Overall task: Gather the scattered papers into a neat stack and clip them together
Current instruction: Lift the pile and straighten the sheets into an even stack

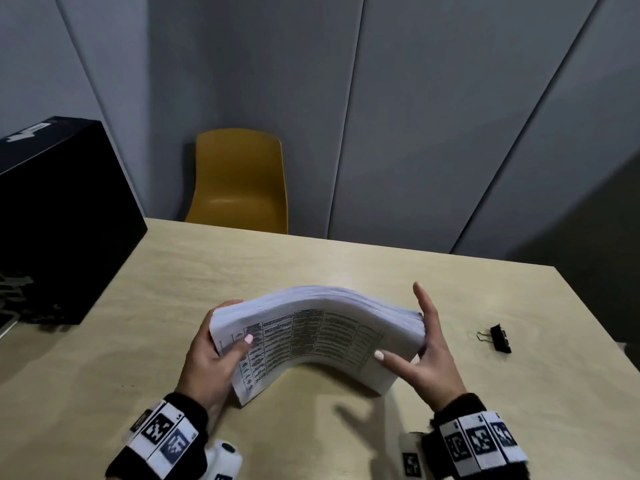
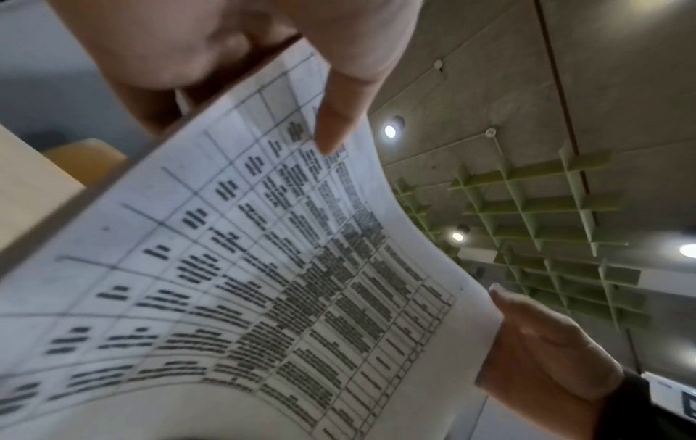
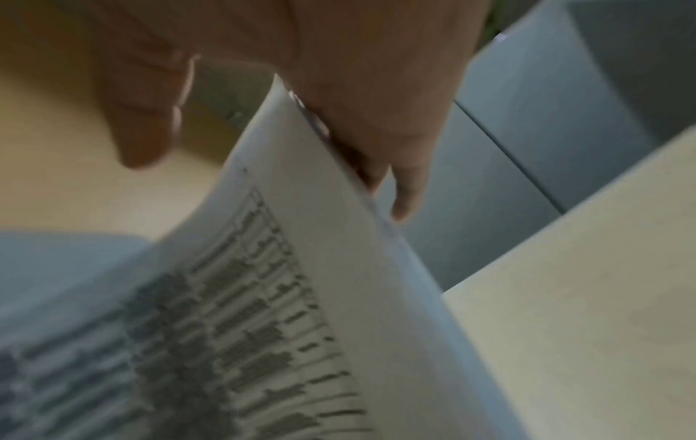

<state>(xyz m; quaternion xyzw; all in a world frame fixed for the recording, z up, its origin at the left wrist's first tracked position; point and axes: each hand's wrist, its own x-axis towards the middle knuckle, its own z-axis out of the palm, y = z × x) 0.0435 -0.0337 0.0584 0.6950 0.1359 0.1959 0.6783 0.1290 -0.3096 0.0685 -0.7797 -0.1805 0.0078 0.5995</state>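
A thick stack of papers with a printed table on its near face is held above the wooden table, bowed upward in the middle. My left hand grips its left end, thumb on the printed face and fingers curled behind. My right hand stands with straight fingers against the right edge, thumb stretched over the sheet. The left wrist view shows the stack under my left thumb. In the right wrist view, the stack's edge lies against my right hand. A black binder clip lies on the table to the right.
A large black box stands at the table's left end. A yellow chair sits behind the far edge, against grey wall panels. The table's right edge runs just beyond the clip.
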